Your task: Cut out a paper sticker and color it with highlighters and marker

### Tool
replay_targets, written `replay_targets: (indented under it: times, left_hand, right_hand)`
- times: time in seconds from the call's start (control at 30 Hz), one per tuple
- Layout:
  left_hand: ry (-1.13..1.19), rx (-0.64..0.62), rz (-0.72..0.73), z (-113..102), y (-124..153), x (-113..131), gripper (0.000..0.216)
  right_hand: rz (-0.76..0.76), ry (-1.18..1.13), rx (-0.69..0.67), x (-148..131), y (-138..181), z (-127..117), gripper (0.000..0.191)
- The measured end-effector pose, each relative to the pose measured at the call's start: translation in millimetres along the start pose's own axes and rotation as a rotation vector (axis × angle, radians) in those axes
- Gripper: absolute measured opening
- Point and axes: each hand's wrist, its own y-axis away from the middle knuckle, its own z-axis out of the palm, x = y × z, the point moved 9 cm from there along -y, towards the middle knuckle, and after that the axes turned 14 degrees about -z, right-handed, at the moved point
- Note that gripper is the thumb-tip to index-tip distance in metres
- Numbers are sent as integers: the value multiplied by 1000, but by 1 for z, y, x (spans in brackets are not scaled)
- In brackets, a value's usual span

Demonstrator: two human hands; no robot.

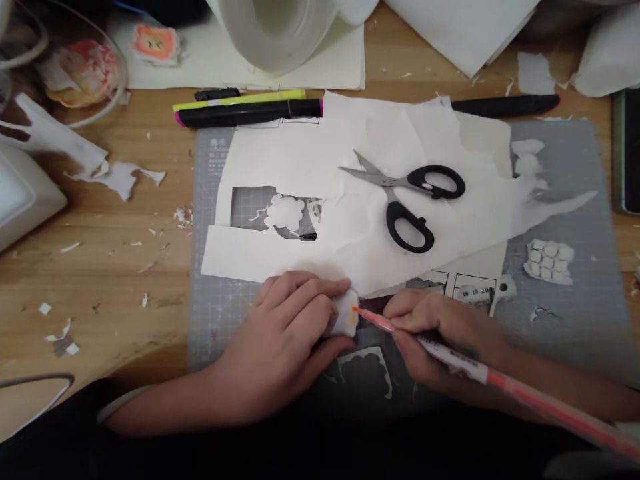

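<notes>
My left hand (287,330) pinches a small white paper cutout (346,317) against the grey cutting mat (215,320), fingers curled round it. My right hand (440,333) grips an orange-pink pen (450,357), and the pen's tip touches the cutout's right edge, where there is orange colouring. Both hands sit at the mat's near edge, just below a large white sheet (350,200) with shapes cut out of it.
Black-handled scissors (407,200) lie open on the white sheet. Black and yellow markers (245,110) lie along the mat's far edge, another black marker (505,105) to the right. A tape roll (280,33), paper scraps and a coloured sticker (155,43) lie on the wooden desk.
</notes>
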Motion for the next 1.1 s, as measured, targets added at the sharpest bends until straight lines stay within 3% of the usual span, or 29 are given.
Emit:
replay_targets:
  times: [0.13,0.23,0.37,0.57,0.7,0.77,1.1]
  left_hand:
    - [-1,-3,2,0,0,0,19]
    - [-5,-2,-1,1,0,0,18]
    - [-6,-4,2,2,-1,0,18]
    - [-20,-12,7,3,0,-1,21]
    - [-23,-15,12,2,0,-1,21]
    - [-26,-14,10,2,0,-1,20]
    - [-23,-5,1,2,0,-2,20]
  right_hand:
    - [-104,-30,-26,-10,-2,4,12]
    - [-37,3,12,-3,-1,0,11]
    - [-129,-30,-45,-10,-3,5,12]
    - [-94,-29,-33,-9,-1,2,13]
    - [24,-11,-95,-1,1,6,18]
    - [-16,-31,-108,-4,1,8,18]
    - [-30,-93,55,0,7,0,11]
